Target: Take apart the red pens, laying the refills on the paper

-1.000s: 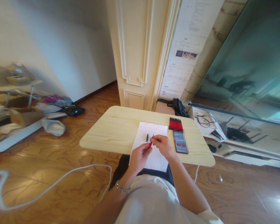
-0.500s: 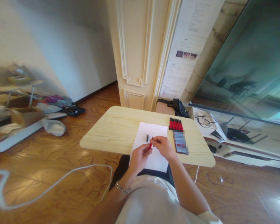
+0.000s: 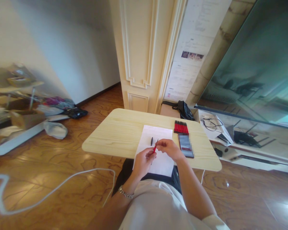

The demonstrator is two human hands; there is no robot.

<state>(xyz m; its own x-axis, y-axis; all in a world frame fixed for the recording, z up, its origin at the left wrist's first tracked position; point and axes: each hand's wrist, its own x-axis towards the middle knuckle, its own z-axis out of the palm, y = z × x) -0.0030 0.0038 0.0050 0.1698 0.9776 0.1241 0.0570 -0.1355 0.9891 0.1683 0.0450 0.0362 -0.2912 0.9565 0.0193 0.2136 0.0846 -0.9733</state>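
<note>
My left hand point(image 3: 144, 160) is closed around the red barrel point(image 3: 154, 149) of a pen, held over a white sheet of paper point(image 3: 164, 163). A thin dark refill point(image 3: 157, 140) sticks up from the barrel's top end. My right hand point(image 3: 169, 149) has thumb and fingers pinched at this refill, just above the barrel. On the paper, a little beyond my hands, lies a small black pen part point(image 3: 151, 141). Several red and black pens point(image 3: 181, 127) lie side by side in a row, with a phone point(image 3: 186, 146) right below them.
The light wooden table point(image 3: 110, 134) has rounded corners. A black bag point(image 3: 184, 110) and a cabinet with cables point(image 3: 212, 124) stand behind its right side. A white cable point(image 3: 62, 188) runs over the floor at left, where bags and boxes point(image 3: 26, 118) are piled.
My right fingers have shifted slightly to the right at the refill, which leans a little more to the right. My left hand and the barrel stay nearly in place.
</note>
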